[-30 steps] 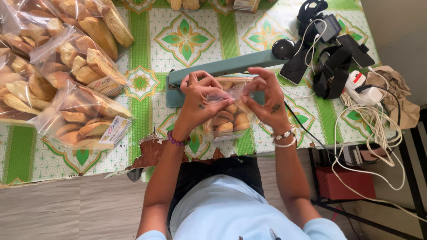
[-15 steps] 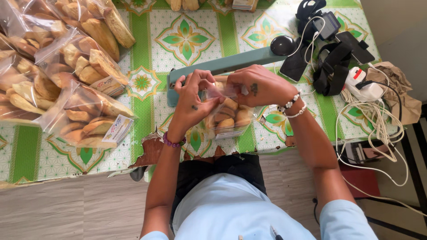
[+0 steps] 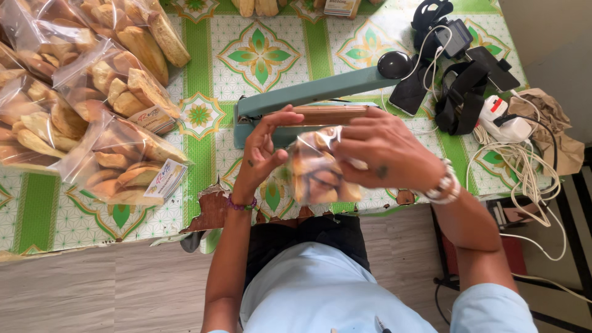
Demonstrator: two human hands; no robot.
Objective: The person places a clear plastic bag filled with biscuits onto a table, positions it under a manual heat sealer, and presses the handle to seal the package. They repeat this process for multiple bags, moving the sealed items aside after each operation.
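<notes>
Right now you hold the clear bag of biscuits (image 3: 316, 176) between both hands, above the bench (image 3: 259, 55) edge, just in front of the green sealer (image 3: 308, 92). Your left hand (image 3: 262, 151) pinches its top left corner; your right hand (image 3: 385, 151) clamps the upper right side.

A clear bag of golden baked pieces (image 3: 317, 172) sits between both hands, just in front of the teal sealer (image 3: 308, 92). Left of the sealer, a heap of filled clear bags (image 3: 86, 105) lies on the surface. Two carry white rectangular labels with red and blue print (image 3: 164, 179), (image 3: 154, 117). Right of the sealer lies a dark phone screen (image 3: 408, 92).
</notes>
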